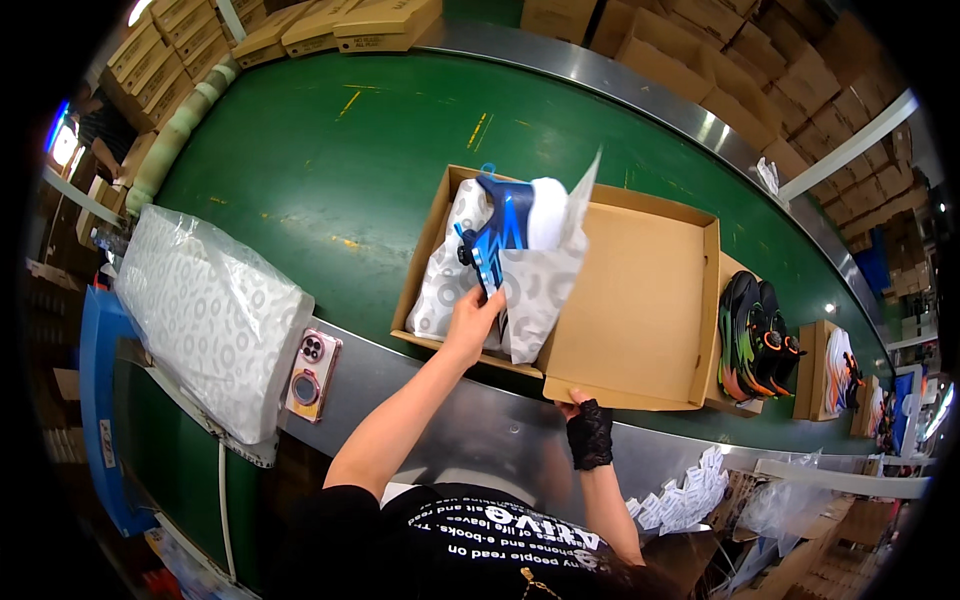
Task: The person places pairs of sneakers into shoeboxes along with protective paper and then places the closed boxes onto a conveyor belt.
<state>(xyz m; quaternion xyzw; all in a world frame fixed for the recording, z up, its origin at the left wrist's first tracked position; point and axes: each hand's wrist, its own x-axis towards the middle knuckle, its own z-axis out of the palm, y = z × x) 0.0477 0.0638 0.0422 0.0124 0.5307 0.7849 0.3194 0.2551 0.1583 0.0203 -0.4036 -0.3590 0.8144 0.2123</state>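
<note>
An open brown shoebox (625,392) lies in front of me, its lid folded out to the right. In its left half a blue sports shoe (507,215) with a black dial and white stuffing sits tilted among patterned tissue paper (545,290). My left hand (475,318) is closed around the shoe's lower end, beside a raised flap of the paper. More tissue paper covers the far left of the box, and what lies under it is hidden. My right hand (588,432), in a black lace fingerless glove, pinches the near edge of the lid at its left corner.
The green conveyor belt (350,130) has a metal edge. To the left lie a bagged stack of tissue paper (215,320) and a phone (313,375). Black shoes (757,335) stand right of the box, and white paper slips (690,490) lie near me. Shoeboxes (388,25) line the far left.
</note>
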